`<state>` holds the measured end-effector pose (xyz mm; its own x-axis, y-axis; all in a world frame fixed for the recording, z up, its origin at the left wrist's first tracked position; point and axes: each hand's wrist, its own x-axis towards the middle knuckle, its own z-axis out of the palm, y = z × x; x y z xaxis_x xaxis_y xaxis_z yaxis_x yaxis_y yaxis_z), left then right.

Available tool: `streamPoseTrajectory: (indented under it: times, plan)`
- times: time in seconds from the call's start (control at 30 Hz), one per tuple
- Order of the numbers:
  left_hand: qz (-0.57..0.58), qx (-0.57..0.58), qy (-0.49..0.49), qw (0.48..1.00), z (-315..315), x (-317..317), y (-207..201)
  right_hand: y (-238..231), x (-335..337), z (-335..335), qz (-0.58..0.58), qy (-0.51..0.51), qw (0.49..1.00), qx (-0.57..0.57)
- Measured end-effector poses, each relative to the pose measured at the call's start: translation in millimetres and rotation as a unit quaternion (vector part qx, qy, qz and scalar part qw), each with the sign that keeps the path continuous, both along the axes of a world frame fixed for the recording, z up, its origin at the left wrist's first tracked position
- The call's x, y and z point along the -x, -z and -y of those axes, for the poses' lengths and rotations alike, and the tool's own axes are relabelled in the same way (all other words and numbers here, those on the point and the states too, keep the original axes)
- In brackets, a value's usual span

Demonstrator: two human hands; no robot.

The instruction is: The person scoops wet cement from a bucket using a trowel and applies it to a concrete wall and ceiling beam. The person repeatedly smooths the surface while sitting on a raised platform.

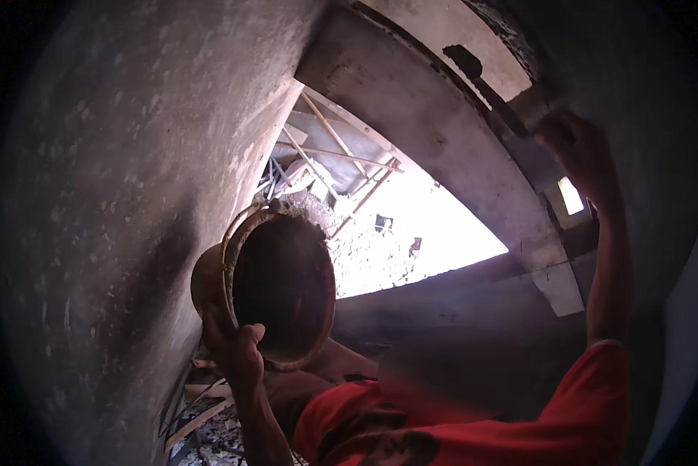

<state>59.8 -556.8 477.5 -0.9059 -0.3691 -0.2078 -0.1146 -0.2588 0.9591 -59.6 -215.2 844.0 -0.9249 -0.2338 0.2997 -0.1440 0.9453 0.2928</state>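
My left hand [236, 349] grips the near side of a round bucket [329, 268], thumb over its rim. The bucket is tipped so its mouth faces me; the rim is crusted, and the inside is too dark to make out. Raised at the upper right, my right hand [578, 147] is closed round the end of a narrow trowel [506, 113]. A dark clump [464, 60] sits at the trowel's far end, in front of a pale patch of wall [489, 39]. Whether the clump touches that patch I cannot tell.
A rough grey wall [116, 194] rises on the left, close to the bucket. A long flat beam [426, 116] crosses beside a bright opening [442, 225], with wooden poles [333, 132] beyond it. Rubble and wood scraps [209, 427] lie at the lower left.
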Motion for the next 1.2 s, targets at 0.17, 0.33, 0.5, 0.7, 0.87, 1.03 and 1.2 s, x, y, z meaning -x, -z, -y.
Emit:
streamPoseTrajectory:
  times: [0.17,0.33,0.5,0.7,0.87,1.03,1.2]
  plan:
    - [0.014,0.034,0.000,0.999,-2.2,-9.0,23.0,2.5,23.2,2.9,-0.014,0.044,0.998,-0.033]
    - [0.051,0.003,-0.010,0.999,-8.2,-16.5,41.0,5.8,33.4,53.3,0.030,-0.048,0.997,-0.050]
    - [0.036,-0.055,-0.021,0.998,-8.4,-6.7,47.3,32.9,35.9,77.6,0.090,0.011,0.988,0.124]
    - [0.004,-0.019,-0.057,0.998,-15.8,-7.2,59.1,16.8,46.2,68.0,0.053,0.053,0.996,0.042]
    - [-0.010,0.005,-0.023,1.000,-18.5,-1.9,76.8,-31.3,45.6,71.7,-0.102,-0.131,0.982,-0.090]
    - [-0.045,0.048,-0.027,0.997,-23.6,1.3,55.3,-59.6,20.9,50.1,-0.127,-0.163,0.975,-0.083]
    - [-0.085,0.008,0.024,0.996,-15.6,14.3,18.6,7.0,-8.3,36.9,0.057,-0.135,0.989,-0.026]
